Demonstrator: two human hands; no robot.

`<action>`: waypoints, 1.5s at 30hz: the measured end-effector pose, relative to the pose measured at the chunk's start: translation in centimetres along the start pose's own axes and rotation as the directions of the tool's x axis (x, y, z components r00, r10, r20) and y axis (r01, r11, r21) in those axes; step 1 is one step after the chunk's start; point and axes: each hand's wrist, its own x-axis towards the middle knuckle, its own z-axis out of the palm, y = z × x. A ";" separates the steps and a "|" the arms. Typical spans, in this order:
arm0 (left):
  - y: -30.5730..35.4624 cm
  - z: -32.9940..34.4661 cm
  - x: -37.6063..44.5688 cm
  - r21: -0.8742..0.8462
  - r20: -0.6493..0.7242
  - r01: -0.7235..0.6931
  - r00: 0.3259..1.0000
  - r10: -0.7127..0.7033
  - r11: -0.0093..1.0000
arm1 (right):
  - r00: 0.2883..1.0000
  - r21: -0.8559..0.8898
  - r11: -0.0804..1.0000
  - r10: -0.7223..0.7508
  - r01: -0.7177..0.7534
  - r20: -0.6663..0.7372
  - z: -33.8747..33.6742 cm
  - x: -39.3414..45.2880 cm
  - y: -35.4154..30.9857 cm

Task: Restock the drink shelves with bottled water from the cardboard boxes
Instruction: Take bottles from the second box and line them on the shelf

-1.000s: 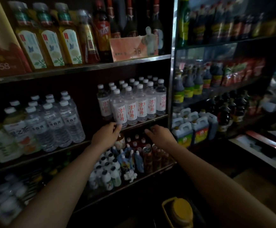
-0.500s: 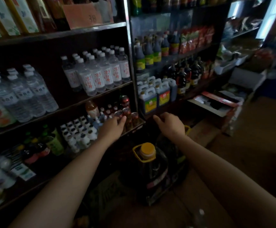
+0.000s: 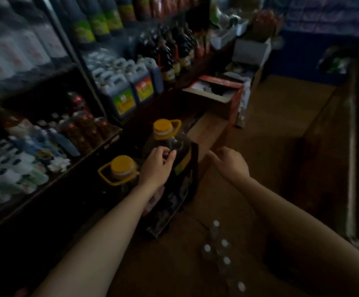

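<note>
Water bottles (image 3: 221, 251) stand low in view, white caps up, below the right forearm. Left hand (image 3: 156, 166) and right hand (image 3: 230, 162) hang loosely curled, holding nothing. Judgement: grip a bottle by its body; avoid the oil jugs (image 3: 165, 133).

Two yellow-capped oil jugs (image 3: 162, 133) stood before the shelf; bare floor (image 3: 277, 133) lay open beside the water bottles (image 3: 221, 251).
</note>
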 end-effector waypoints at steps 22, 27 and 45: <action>-24.8 53.9 -3.2 -0.132 0.657 0.266 0.744 -0.117 0.955 | 0.931 0.084 0.946 0.290 -0.314 0.222 38.7 -3.6 39.7; -24.0 56.9 -4.3 -0.228 0.667 0.434 0.722 -0.185 0.871 | 0.908 0.207 0.898 0.335 -0.389 0.252 39.8 -5.0 39.8; -18.7 49.0 -0.9 -0.332 0.215 0.083 0.977 -0.010 0.940 | 0.929 0.325 0.874 0.313 -0.363 0.195 33.4 -4.7 36.0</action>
